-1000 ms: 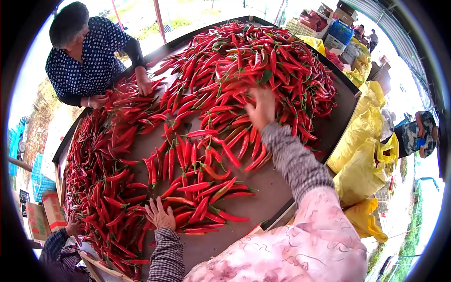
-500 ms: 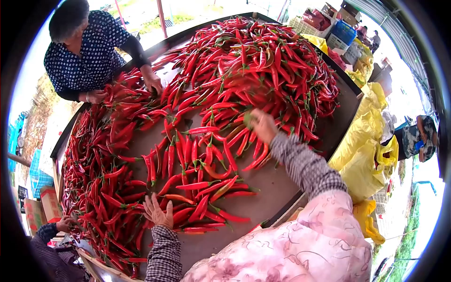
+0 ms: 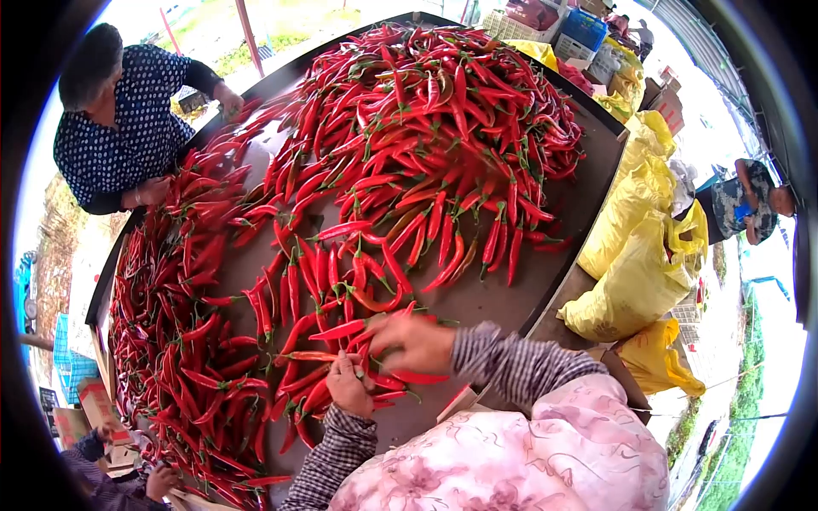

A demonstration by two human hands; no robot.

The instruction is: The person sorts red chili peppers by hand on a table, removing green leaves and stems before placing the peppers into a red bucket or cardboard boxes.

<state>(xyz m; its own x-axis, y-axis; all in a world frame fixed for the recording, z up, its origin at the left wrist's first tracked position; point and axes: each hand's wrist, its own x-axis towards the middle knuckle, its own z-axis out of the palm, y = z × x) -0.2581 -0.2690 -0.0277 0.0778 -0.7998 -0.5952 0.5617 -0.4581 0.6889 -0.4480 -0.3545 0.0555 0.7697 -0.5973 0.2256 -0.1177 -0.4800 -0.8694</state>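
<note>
Red chili peppers (image 3: pixel 341 330) lie on the brown tabletop (image 3: pixel 477 308) at its near side, some loosely side by side. My left hand (image 3: pixel 351 390) is closed among them, its fingers pressed together; whatever they pinch is hidden. Just to its right, my right hand (image 3: pixel 415 342) reaches in low over the same peppers with bent, blurred fingers. Whether it grips a pepper cannot be made out. An orange-tinged chili pepper (image 3: pixel 312 356) lies left of my left fingertips.
A large chili heap (image 3: pixel 443 102) covers the far side, another pile (image 3: pixel 170 341) the left. Across the table a person (image 3: pixel 128 119) handles peppers; a co-worker's hand (image 3: pixel 159 482) is at lower left. Yellow sacks (image 3: pixel 626 285) stand along the right edge.
My right hand has come back from the heap toward me, beside my left. My left hand has gone from spread flat to closed and shifted right. The person opposite has drawn one arm back.
</note>
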